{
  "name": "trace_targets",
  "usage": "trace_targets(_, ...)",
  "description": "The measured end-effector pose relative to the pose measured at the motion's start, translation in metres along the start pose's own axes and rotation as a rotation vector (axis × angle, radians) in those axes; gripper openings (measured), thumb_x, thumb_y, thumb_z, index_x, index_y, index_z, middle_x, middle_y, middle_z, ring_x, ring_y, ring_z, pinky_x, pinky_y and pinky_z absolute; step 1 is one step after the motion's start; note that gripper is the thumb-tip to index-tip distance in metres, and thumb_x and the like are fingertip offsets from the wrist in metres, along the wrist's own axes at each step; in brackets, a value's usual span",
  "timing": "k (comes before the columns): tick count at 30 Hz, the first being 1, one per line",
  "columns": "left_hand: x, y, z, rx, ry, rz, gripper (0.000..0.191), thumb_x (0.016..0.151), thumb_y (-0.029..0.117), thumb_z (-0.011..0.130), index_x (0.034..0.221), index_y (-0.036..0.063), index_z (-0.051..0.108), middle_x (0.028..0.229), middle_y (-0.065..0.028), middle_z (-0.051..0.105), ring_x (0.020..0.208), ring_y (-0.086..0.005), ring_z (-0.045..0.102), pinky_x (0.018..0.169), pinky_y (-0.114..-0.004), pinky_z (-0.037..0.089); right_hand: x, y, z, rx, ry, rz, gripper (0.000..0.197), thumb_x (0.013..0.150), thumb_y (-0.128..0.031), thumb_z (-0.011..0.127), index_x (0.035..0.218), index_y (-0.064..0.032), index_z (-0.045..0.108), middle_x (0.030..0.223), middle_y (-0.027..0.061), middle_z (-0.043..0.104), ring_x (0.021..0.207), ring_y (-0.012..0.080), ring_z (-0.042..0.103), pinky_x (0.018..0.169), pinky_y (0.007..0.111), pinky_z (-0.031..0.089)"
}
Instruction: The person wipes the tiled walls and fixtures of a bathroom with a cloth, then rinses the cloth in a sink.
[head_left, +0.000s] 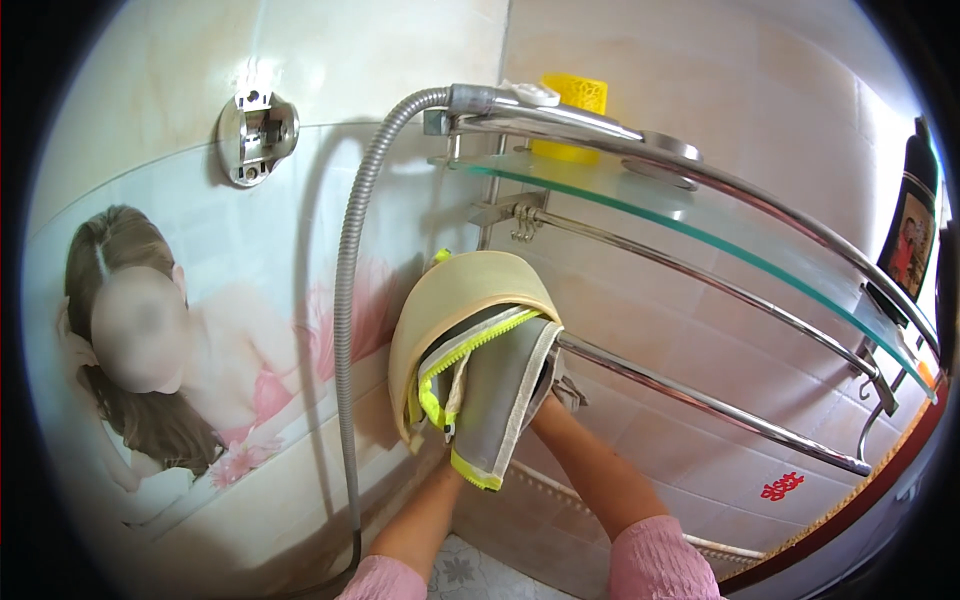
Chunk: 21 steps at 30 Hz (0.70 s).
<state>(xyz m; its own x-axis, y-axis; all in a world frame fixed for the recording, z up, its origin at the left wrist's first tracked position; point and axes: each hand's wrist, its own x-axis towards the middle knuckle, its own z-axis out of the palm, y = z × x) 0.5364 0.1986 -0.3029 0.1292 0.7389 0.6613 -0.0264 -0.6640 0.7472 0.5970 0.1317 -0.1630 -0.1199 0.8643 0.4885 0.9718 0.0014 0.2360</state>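
A beige sun visor brim (480, 281) is at the corner end of the lower chrome towel bar (705, 405). Bunched against it is a grey panel (491, 397) with pale binding and a neon-yellow zipper (480, 341). Both my forearms reach up beneath this bundle. My left hand is hidden behind the panel; only the left forearm (424, 506) shows. Most of my right hand (550, 409) is also covered, at the bundle's right side beside some crumpled grey-beige cloth (570, 390). Neither hand's fingers show, so their grip is unclear.
Above the bundle runs a glass shelf (675, 214) with a chrome rail, a shower head (667, 154) and a yellow perforated holder (574, 94). Its metal hose (349, 285) hangs at left. Small hooks (526, 223) hang on the upper bar. A chrome wall bracket (256, 139) sits upper left.
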Motion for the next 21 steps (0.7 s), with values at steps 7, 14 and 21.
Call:
trace_targets(7, -0.090, -0.031, 0.015, -0.002, -0.131, -0.094, 0.061, 0.077, 0.005, 0.056, 0.134, -0.0037, 0.034, 0.133, -0.0280, 0.038, 0.126, -0.0396, 0.037, 0.105, -0.041, 0.031, -0.054, -0.013, 0.100, 0.075, -0.163, -0.028, 0.038, 0.088, -0.025, 0.048, 0.123, -0.0107, 0.055, 0.119, 0.0107, 0.060, 0.103, 0.0255, 0.060, 0.093, 0.041, 0.046)
trace_targets(14, -0.174, -0.007, 0.033, -0.036, -0.329, -0.092, 0.063, 0.074, 0.003, 0.056, 0.133, -0.0040, 0.034, 0.132, -0.0284, 0.038, 0.125, -0.0404, 0.038, 0.104, -0.041, 0.032, -0.189, 0.005, 0.156, 0.210, -0.308, 0.146, 0.039, 0.088, -0.027, 0.049, 0.124, -0.0117, 0.056, 0.122, 0.0115, 0.058, 0.106, 0.0267, 0.059, 0.094, 0.042, 0.045)
trace_targets(21, -0.227, 0.078, 0.061, -0.092, -0.550, -0.068, 0.066, 0.074, 0.004, 0.058, 0.133, -0.0059, 0.031, 0.138, -0.0312, 0.028, 0.129, -0.0466, 0.031, 0.106, -0.046, 0.031, -0.311, 0.038, 0.059, -0.060, -0.005, 0.072, 0.036, 0.087, -0.024, 0.053, 0.121, -0.0160, 0.059, 0.124, 0.0085, 0.057, 0.111, 0.0278, 0.056, 0.096, 0.040, 0.043)
